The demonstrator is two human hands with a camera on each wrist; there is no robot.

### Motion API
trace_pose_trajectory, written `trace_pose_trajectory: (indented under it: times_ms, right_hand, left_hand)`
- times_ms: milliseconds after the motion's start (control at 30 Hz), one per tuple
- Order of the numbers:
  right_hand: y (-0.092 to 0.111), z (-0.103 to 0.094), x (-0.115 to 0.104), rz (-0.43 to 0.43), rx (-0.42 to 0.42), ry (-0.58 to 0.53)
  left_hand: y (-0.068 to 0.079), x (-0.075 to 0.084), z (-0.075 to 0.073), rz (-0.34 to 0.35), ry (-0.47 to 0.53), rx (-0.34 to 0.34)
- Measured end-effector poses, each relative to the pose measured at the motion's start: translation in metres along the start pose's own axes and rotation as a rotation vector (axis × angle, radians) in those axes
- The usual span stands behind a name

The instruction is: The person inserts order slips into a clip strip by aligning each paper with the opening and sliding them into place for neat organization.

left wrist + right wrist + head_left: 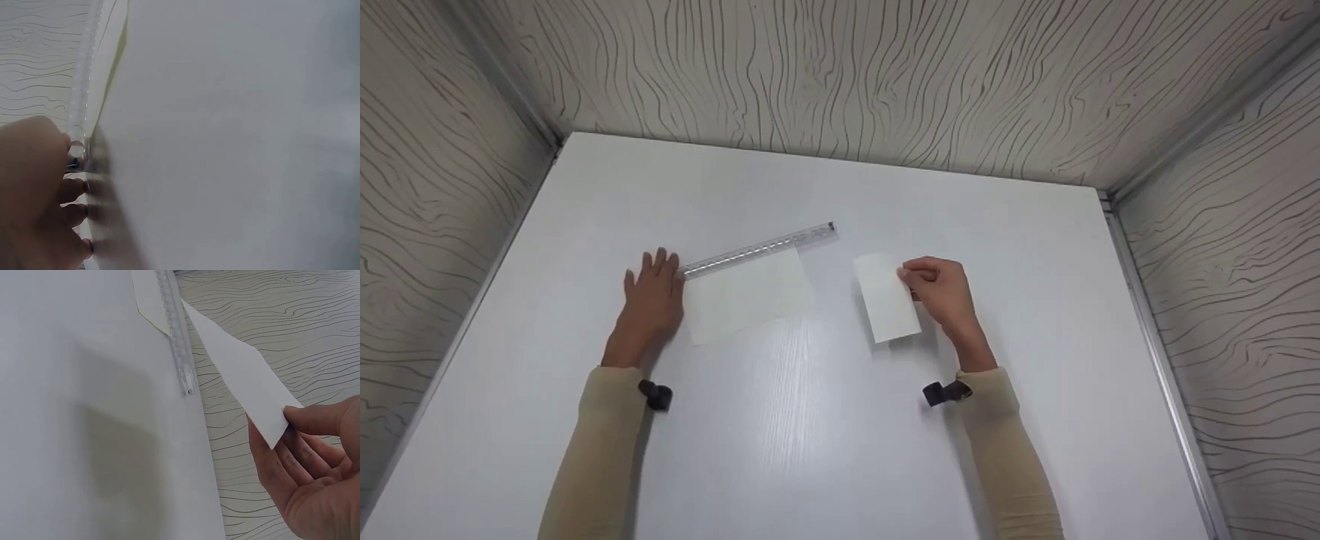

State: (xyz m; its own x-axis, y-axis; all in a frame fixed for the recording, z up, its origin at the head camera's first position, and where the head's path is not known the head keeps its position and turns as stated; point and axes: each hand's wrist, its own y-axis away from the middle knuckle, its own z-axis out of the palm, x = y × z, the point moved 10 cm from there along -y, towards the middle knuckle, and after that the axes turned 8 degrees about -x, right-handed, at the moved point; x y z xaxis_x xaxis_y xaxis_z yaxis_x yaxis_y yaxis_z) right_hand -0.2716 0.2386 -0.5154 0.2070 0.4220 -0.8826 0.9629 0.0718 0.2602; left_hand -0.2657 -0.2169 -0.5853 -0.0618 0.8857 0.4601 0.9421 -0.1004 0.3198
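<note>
Between thumb and fingers, my right hand pinches a small pale rectangular sheet of paper by its edge. In the right wrist view this paper is raised above the table and casts a shadow. To the left lies a larger pale sheet of paper, with a clear ruler along its upper edge. My left hand rests palm down with fingers spread, its thumb side at the ruler's left end. The left wrist view shows the ruler running out from beside the fingers.
The white table has its far edge against a wood-grain patterned wall. Similar panels stand on both sides, with metal rails along the table's side edges. Black wrist bands sit at both cuffs.
</note>
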Motion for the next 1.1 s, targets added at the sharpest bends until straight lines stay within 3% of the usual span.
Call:
trace_pose_trajectory:
  times_ms: [500, 1100]
  right_hand:
    - [-0.027, 0.008, -0.007, 0.057, -0.011, -0.053]
    - [-0.047, 0.013, 0.005, 0.098, 0.008, -0.049]
  left_hand:
    - [-0.001, -0.002, 0.001, 0.012, -0.026, -0.01]
    - [-0.001, -0.001, 0.0, 0.03, -0.025, 0.005]
